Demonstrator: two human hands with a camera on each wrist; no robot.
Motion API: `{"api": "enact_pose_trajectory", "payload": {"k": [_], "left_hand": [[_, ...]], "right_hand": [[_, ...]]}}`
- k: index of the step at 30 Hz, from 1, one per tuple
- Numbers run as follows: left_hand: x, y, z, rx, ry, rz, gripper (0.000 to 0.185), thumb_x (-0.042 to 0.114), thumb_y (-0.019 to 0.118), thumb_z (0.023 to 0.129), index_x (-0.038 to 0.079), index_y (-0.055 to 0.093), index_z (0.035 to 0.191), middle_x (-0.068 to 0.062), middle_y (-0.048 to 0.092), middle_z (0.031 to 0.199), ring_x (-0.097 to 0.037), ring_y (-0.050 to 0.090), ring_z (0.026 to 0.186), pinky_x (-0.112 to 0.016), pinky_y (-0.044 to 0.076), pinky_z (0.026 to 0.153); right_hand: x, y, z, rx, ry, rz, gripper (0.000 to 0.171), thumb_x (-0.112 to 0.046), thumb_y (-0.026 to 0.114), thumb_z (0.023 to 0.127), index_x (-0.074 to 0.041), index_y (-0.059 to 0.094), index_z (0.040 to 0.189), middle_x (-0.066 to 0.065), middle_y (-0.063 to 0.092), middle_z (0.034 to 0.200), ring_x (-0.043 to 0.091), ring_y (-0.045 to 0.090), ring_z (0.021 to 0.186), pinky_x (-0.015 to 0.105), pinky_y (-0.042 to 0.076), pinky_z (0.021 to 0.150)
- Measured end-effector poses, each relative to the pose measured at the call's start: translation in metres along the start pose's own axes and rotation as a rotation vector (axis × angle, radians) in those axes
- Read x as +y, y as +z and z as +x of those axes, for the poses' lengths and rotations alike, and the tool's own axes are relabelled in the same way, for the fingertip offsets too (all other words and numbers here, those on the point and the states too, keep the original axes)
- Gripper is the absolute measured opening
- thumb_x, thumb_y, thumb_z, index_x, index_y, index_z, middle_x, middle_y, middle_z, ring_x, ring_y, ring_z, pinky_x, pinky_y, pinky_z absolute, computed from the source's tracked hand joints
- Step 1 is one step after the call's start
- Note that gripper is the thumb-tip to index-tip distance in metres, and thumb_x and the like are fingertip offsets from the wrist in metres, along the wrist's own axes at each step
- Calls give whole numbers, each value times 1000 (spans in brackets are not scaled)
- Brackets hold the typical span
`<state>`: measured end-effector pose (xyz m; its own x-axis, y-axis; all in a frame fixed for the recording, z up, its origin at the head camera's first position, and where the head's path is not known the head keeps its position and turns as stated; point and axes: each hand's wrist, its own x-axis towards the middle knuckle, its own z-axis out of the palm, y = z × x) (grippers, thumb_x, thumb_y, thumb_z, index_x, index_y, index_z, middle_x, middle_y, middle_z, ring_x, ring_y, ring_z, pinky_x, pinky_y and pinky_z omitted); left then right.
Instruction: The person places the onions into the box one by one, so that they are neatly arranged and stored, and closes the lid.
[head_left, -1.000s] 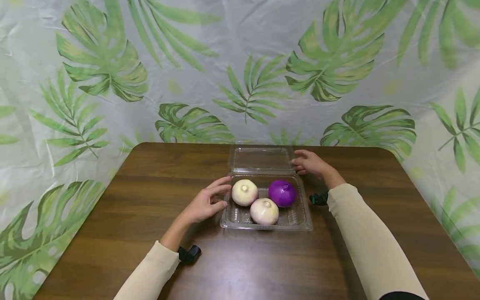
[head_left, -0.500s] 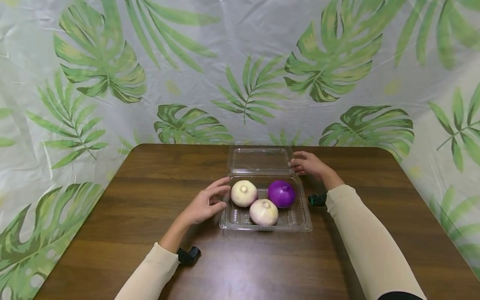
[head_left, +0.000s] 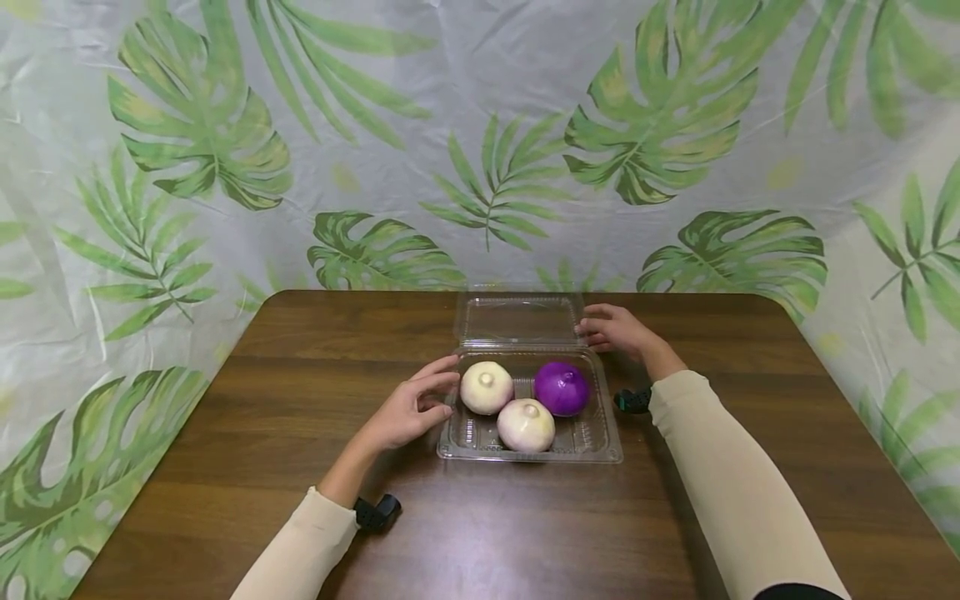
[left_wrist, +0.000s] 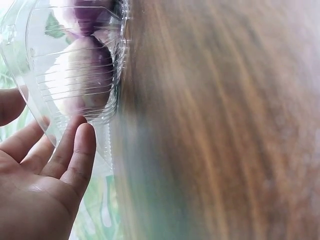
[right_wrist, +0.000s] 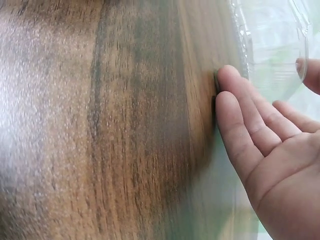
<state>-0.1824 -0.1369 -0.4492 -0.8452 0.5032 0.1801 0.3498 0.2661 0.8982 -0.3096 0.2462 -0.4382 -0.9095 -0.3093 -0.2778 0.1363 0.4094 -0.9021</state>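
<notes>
A clear plastic clamshell container (head_left: 573,442) sits on the table with its lid (head_left: 517,321) folded back. Inside its base lie a pale onion (head_left: 487,388) at the left, another pale onion (head_left: 526,426) at the front, and a purple onion (head_left: 562,389) at the right. My left hand (head_left: 405,408) rests at the base's left side with relaxed fingers; in the left wrist view its fingertips (left_wrist: 85,135) are by the ribbed wall. Beside the lid's right edge is my right hand (head_left: 618,331), fingers loosely extended. In the right wrist view, its thumb (right_wrist: 311,75) is at the lid's rim.
The brown wooden table (head_left: 300,358) has rounded far corners. Behind it hangs a leaf-patterned sheet (head_left: 510,150), close to the far edge and to the back of the lid. A dark wrist strap (head_left: 377,512) is worn on the left arm.
</notes>
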Motion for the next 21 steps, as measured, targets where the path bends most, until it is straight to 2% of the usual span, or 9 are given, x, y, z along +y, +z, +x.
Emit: {"api": "enact_pose_trajectory", "payload": {"k": [12, 18, 21], "left_hand": [[0, 0, -1, -3, -12, 8, 51, -8, 60, 87, -10, 51, 137, -17, 32, 161, -43, 53, 130, -27, 54, 92], [1, 0, -1, -4, -8, -5, 51, -8, 60, 87, -11, 51, 137, -18, 32, 160, -43, 53, 129, -33, 54, 94], [1, 0, -1, -5, -7, -8, 51, -8, 60, 87, -11, 51, 137, -18, 32, 160, -44, 53, 129, -35, 54, 94]], "right_hand": [[-3, 4, -3, 14, -3, 29, 62, -21, 47, 105, 2, 19, 156, 32, 50, 144, 7, 65, 93, 27, 56, 86], [-5, 5, -3, 29, -16, 35, 65, -21, 50, 104, 1, 18, 156, 31, 51, 143, 7, 67, 93, 28, 57, 86], [-5, 5, -4, 40, -16, 36, 65, -21, 51, 103, 1, 20, 156, 31, 51, 143, 9, 67, 94, 32, 57, 91]]}}
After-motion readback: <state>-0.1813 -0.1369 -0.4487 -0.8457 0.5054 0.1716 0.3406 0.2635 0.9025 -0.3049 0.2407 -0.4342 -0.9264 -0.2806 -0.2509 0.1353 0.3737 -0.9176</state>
